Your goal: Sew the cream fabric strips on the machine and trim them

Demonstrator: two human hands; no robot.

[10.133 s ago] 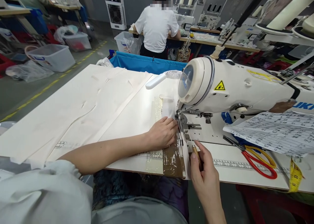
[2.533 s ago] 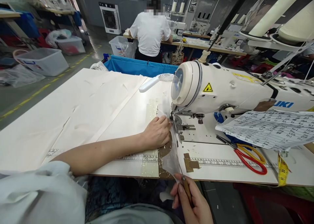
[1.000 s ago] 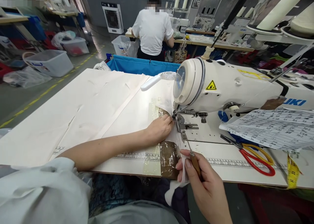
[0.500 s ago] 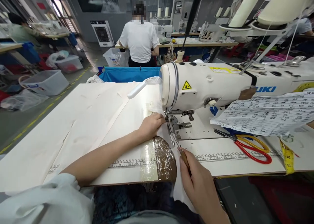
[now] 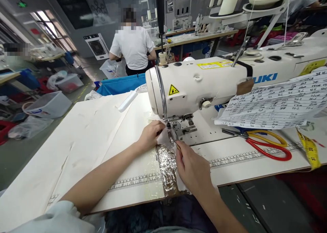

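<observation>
White cloth (image 5: 165, 140) is lying by the sewing machine (image 5: 217, 76), left end!
Head view: left hand (image 5: 150, 135) is pinching it, right hand (image 5: 195, 167) is gripping a thin tool (image 5: 177, 144); cloth's looking light, limp, probably puckering easily, edges inviting a flat pinch.

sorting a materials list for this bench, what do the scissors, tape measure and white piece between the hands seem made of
Scissors: dark metal blades, by their grey sheen; smooth red and yellow handles, perhaps plastic or coated metal. Tape measure: probably flexible plastic or coated cloth, being a thin, printed yellow strip. White piece: likely thin matt fabric, judging by its soft folds; fibre unclear.
</observation>
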